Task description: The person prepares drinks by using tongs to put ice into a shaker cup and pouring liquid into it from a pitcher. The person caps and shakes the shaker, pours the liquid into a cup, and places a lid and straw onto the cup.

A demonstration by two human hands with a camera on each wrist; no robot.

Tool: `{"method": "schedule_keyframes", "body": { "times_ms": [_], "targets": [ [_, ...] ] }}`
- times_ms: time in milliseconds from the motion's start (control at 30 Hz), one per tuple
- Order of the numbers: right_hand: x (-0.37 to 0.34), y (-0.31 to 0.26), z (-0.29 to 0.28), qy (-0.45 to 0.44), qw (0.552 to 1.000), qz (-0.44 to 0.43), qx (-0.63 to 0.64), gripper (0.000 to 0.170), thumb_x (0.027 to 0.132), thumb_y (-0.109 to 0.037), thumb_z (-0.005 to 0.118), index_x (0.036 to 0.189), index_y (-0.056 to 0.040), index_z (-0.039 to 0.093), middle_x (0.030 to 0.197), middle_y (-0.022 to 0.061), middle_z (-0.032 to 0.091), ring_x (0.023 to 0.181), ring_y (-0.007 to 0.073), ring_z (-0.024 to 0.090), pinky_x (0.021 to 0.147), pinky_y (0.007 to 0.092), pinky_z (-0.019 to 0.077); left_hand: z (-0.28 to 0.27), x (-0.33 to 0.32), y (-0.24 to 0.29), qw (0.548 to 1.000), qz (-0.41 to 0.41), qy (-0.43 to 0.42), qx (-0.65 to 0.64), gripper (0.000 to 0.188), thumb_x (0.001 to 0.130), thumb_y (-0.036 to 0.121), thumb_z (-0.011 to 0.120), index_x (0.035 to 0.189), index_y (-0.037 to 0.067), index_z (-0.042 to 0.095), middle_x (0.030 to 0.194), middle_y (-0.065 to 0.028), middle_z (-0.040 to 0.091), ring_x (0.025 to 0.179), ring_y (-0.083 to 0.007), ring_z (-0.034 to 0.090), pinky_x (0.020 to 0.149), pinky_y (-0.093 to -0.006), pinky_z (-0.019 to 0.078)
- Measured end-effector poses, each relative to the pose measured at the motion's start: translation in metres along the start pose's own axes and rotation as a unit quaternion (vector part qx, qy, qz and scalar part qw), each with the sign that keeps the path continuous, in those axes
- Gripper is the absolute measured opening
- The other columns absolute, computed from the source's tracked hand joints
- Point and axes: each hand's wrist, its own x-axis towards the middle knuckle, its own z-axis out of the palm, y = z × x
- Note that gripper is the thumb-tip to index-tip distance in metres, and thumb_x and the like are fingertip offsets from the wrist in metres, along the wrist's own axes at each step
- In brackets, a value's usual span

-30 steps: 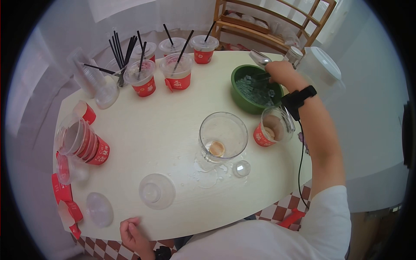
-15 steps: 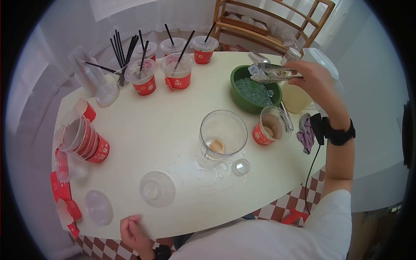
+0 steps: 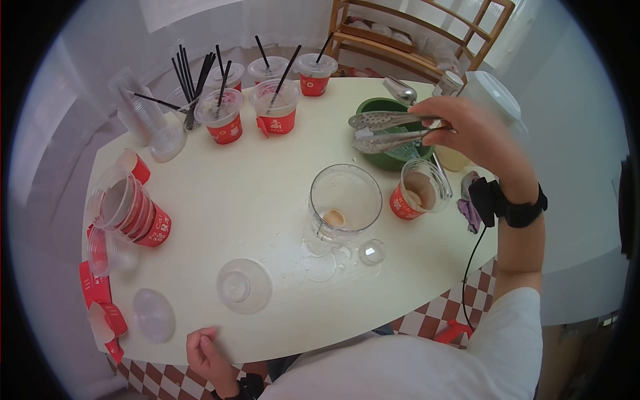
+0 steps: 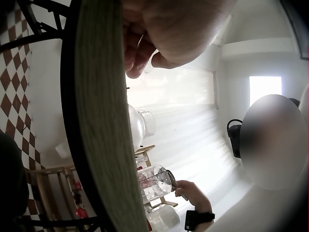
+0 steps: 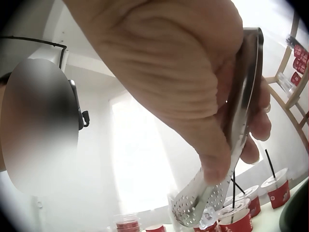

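Observation:
My right hand (image 3: 477,140) grips metal tongs (image 3: 383,120), their perforated ends pointing left. In the right wrist view, clear ice (image 5: 208,218) sits between the tong ends. Below the tongs is a green bowl (image 3: 385,162) of ice, partly covered by them. Nearer me stands a clear wide container (image 3: 360,190) with a little brown liquid at its bottom. Beside it is a clear cup with a red sleeve (image 3: 405,204), holding something brown. At the table's near edge my left hand (image 3: 208,357) rests with loosely curled fingers, holding nothing.
Lidded drinks (image 3: 275,120) with black straws stand at the back left. Stacked red-sleeved cups (image 3: 137,220) lie at the left. An upturned clear cup (image 3: 244,287), a clear dome lid (image 3: 154,315) and a small clear piece (image 3: 372,251) lie nearer. Water is spilled on the table (image 3: 287,200).
The right hand has lifted the tongs out of the bowl with ice and carried them left, above the bowl's left side. My left hand has stayed in place.

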Motion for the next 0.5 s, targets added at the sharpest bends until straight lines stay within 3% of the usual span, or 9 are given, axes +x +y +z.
{"method": "schedule_keyframes", "body": {
  "times_ms": [67,167,300,367,500],
  "targets": [
    [0.011,0.019,0.001,-0.061,0.993,0.090,0.041,0.035,0.071,-0.004,0.067,0.105,-0.0032,0.057,0.090,0.0082,0.062,0.076,0.0162,0.056,0.070,0.0277,0.0460,0.000,0.000,0.000,1.000,0.000,0.001,0.001,0.014,0.090,0.008,0.040,0.087,-0.003,0.049,0.081,-0.0088,0.056,0.074,-0.0145,0.051,0.069,-0.0261,0.0420],
    [0.015,0.036,0.005,-0.070,0.984,0.085,0.142,0.035,0.072,-0.003,0.066,0.106,-0.0031,0.056,0.091,0.0087,0.062,0.075,0.0160,0.056,0.071,0.0269,0.0460,-0.001,0.000,0.000,1.000,0.002,0.005,0.007,0.014,0.090,0.007,0.040,0.087,-0.004,0.049,0.080,-0.0089,0.055,0.074,-0.0145,0.051,0.069,-0.0258,0.0420],
    [0.002,0.007,-0.003,-0.097,0.981,0.089,0.140,0.032,0.072,-0.010,0.067,0.102,-0.0028,0.058,0.088,0.0088,0.063,0.076,0.0208,0.059,0.069,0.0305,0.0453,-0.001,0.001,0.003,1.000,0.007,-0.009,0.006,0.015,0.090,0.007,0.040,0.086,-0.004,0.049,0.081,-0.0091,0.055,0.074,-0.0144,0.051,0.069,-0.0255,0.0419],
    [-0.006,-0.009,-0.002,-0.110,0.992,-0.013,0.058,0.034,0.071,-0.011,0.068,0.102,-0.0029,0.057,0.088,0.0086,0.063,0.076,0.0222,0.058,0.069,0.0311,0.0453,0.001,0.002,0.004,1.000,0.006,-0.016,0.013,0.015,0.090,0.007,0.040,0.086,-0.004,0.049,0.081,-0.0092,0.055,0.074,-0.0144,0.051,0.069,-0.0255,0.0419],
    [-0.011,-0.022,0.006,-0.082,0.991,-0.102,-0.020,0.036,0.070,-0.012,0.068,0.103,-0.0040,0.057,0.087,0.0085,0.062,0.075,0.0234,0.058,0.067,0.0318,0.0456,0.001,0.002,0.004,1.000,0.010,-0.009,0.017,0.015,0.090,0.006,0.040,0.087,-0.004,0.049,0.082,-0.0093,0.055,0.074,-0.0146,0.051,0.069,-0.0256,0.0421]
  ]
}}
